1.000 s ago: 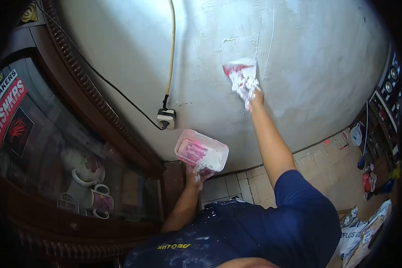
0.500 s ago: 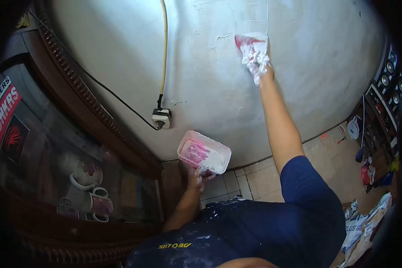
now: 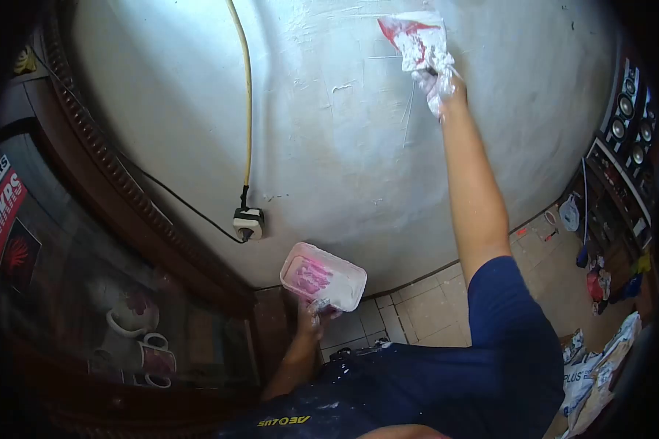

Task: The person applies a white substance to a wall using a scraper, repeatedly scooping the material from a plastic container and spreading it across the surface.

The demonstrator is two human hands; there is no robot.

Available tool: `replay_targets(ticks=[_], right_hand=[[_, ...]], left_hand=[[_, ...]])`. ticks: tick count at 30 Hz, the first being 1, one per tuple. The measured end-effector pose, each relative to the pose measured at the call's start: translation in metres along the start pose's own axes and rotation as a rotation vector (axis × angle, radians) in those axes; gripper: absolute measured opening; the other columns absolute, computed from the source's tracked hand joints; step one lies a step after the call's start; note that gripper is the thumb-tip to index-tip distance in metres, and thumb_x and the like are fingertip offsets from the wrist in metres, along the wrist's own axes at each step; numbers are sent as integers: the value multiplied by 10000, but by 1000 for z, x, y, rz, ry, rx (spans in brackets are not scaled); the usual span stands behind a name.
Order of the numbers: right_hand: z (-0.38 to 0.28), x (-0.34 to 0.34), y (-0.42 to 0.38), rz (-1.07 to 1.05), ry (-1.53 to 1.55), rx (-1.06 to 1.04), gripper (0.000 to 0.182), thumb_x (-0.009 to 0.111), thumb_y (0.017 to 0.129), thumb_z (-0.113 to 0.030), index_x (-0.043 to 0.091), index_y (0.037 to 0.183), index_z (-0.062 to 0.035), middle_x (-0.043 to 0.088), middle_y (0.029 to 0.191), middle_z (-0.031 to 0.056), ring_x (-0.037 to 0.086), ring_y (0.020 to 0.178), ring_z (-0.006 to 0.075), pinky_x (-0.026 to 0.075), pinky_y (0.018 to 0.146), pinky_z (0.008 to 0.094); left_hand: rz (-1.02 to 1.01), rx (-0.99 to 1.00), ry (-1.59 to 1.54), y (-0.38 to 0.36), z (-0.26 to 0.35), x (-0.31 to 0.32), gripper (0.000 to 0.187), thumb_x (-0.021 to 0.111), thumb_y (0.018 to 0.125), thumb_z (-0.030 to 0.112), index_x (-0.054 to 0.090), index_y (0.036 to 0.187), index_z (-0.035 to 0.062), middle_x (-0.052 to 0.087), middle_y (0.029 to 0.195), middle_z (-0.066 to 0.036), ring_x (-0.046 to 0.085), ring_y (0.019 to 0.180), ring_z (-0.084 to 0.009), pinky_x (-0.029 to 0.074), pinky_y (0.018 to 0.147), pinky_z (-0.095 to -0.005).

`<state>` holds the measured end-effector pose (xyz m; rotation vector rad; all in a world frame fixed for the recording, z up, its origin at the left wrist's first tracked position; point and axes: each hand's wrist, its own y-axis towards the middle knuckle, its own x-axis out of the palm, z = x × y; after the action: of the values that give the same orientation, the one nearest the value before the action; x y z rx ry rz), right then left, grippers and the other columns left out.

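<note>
High on the grey-white wall [image 3: 329, 139], my right hand [image 3: 441, 86], smeared with white paste, grips a putty knife [image 3: 416, 40]. Its wide blade shows red at one corner and is coated with lumpy white filler; it lies against or very near the wall. Low down at the left, my left hand [image 3: 317, 316] holds a pink plastic tub [image 3: 289, 271] by its near edge. White filler [image 3: 340, 284] lies inside the tub, beside magenta streaks on its bottom. The left fingers are partly hidden under the tub.
A yellowish cable [image 3: 246, 110] runs down the wall to a socket [image 3: 248, 222]. At the left stands a dark wooden glass cabinet [image 3: 198, 293] with mugs inside. Speakers [image 3: 626, 117] and a rack are at the right. A crumpled sack [image 3: 597, 373] lies on the tiled floor [image 3: 436, 304].
My right hand has moved the putty knife up the wall and slightly right. The view has tilted upward, while my left hand keeps the tub in about the same place.
</note>
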<state>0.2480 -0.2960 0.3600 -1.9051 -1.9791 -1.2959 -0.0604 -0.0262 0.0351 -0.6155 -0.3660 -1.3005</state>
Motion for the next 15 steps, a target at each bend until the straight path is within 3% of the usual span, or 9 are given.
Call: replay_targets(ticks=[1, 4, 7, 8, 9, 10, 11, 13, 15], right_hand=[[-11, 9, 17, -3, -44, -56, 242, 507, 872, -82, 515, 1105, -16, 595, 959, 110, 603, 740, 190, 538, 684, 346], [13, -24, 56, 85, 32, 92, 276, 512, 869, -114, 525, 1121, -4, 611, 958, 115, 618, 775, 211, 542, 698, 345], [97, -99, 0, 210, -8, 97, 314, 513, 857, -121, 534, 1148, -4, 616, 973, 109, 625, 836, 229, 538, 704, 345], [136, -124, -30, 301, 228, 230, 211, 574, 817, -128, 617, 993, -20, 636, 843, 64, 619, 678, 182, 513, 586, 314], [184, -168, -65, 429, -292, 324, 239, 578, 815, -126, 610, 1030, -26, 632, 863, 62, 614, 717, 159, 512, 610, 309], [217, -194, -111, 336, -236, 346, 278, 568, 823, -108, 584, 1089, -27, 626, 904, 72, 611, 746, 148, 513, 626, 306], [236, -201, -158, 422, 67, 401, 284, 561, 835, -108, 571, 1107, -27, 617, 957, 80, 615, 770, 162, 522, 644, 323], [205, -163, -232, 382, 9, 513, 322, 525, 847, -77, 516, 1165, -31, 598, 1040, 98, 618, 867, 231, 529, 721, 375], [183, -144, -240, 324, 78, 537, 348, 516, 847, -68, 493, 1193, -43, 590, 1071, 104, 613, 907, 252, 528, 747, 390]], left_hand=[[-5, 0, 0, 2, -3, 2, 472, 583, 755, 140, 412, 1192, 93, 570, 1022, -95, 624, 827, -261, 558, 649, -409], [-41, -31, -14, 5, -15, -2, 497, 581, 760, 130, 385, 1216, 104, 566, 1040, -96, 625, 831, -260, 554, 634, -402], [-42, 9, -37, 9, -24, -6, 479, 573, 767, 115, 390, 1209, 92, 572, 1027, -101, 626, 832, -254, 554, 623, -397], [-102, -14, 15, 10, -25, -8, 518, 574, 781, 177, 351, 1246, 123, 532, 1117, -107, 597, 924, -291, 528, 713, -463], [-159, -40, 67, 10, -25, -11, 561, 576, 795, 239, 312, 1282, 153, 492, 1206, -114, 569, 1015, -328, 502, 802, -530], [-156, -47, 66, 8, -25, -13, 561, 576, 795, 239, 312, 1282, 153, 492, 1206, -114, 569, 1015, -328, 502, 802, -530], [-188, -64, 88, 9, -22, -12, 561, 580, 788, 237, 318, 1277, 154, 495, 1203, -112, 571, 1011, -326, 504, 796, -525], [-225, -74, 117, 6, -14, -3, 561, 584, 781, 235, 325, 1272, 156, 499, 1200, -109, 574, 1007, -324, 506, 789, -520], [-83, -29, 36, -3, -3, 16, 451, 577, 766, 114, 409, 1184, 87, 578, 992, -98, 619, 813, -241, 533, 597, -379]])
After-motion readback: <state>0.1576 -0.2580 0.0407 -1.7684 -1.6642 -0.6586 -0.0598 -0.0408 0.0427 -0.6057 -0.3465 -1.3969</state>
